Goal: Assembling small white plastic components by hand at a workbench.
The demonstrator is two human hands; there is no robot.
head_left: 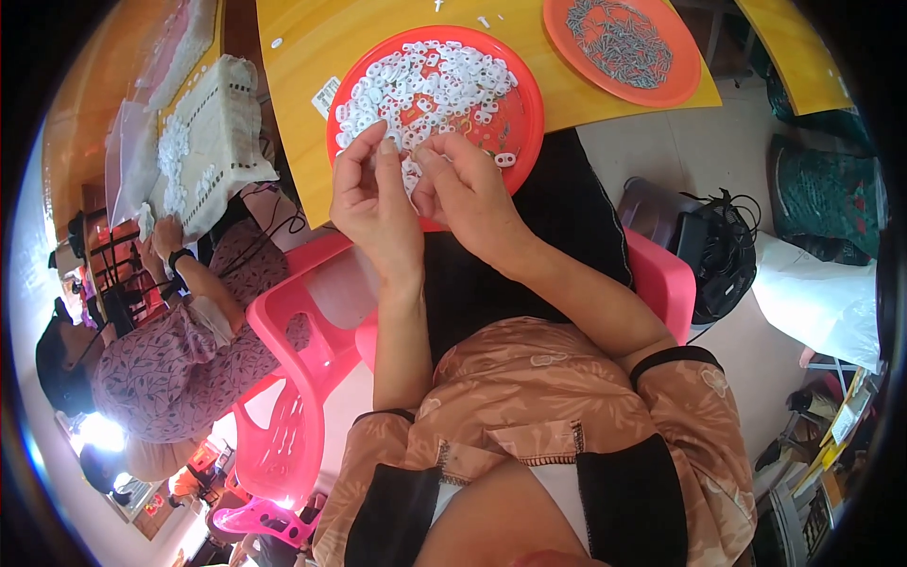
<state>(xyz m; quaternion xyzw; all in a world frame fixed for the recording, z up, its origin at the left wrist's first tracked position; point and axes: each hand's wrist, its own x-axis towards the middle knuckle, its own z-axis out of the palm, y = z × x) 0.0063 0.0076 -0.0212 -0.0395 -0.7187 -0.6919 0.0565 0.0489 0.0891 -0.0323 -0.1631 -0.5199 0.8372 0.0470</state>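
My left hand (378, 203) and my right hand (472, 194) are close together over the near edge of a red round tray (532, 123). Thumb and fingers are pinched together on each hand; whatever lies between them is too small and covered to name. Small white plastic pieces (444, 71), many with two holes, are heaped across the tray's far and left parts. One white two-holed piece (505, 160) lies apart near the right rim. Other white pieces show just behind and between my fingers.
An orange plate (694, 71) of grey metal screw-like parts sits to the right on the yellow table (298, 113). Left, a person (179, 331) works at a cloth (222, 118) with white pieces. A pink chair (283, 425) and a dark bin (652, 213) stand nearby.
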